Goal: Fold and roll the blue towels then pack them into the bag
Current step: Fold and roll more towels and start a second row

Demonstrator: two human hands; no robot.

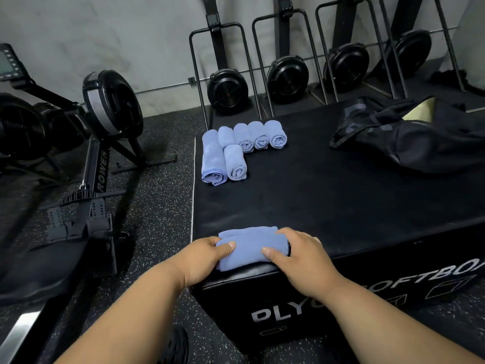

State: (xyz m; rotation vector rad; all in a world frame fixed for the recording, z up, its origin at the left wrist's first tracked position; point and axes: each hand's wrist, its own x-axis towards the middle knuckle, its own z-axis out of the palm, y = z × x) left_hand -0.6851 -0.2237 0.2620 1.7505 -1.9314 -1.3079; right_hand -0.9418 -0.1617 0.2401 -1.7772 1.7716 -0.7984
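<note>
A blue towel (pixel 250 246) lies rolled at the near edge of the black plyo box (pixel 328 200). My left hand (pixel 207 254) grips its left end, fingers curled over the top and thumb on the front. My right hand (pixel 299 254) grips its right end the same way. Several rolled blue towels (pixel 241 151) lie side by side at the box's far left corner. A black bag (pixel 409 137) lies slumped at the far right of the box, its mouth open and showing a pale lining.
A rowing machine (pixel 86 143) stands on the speckled rubber floor to the left of the box. Several upright rowers (pixel 286 72) lean against the wall behind it. The box's left edge drops off just beside the rolled towels.
</note>
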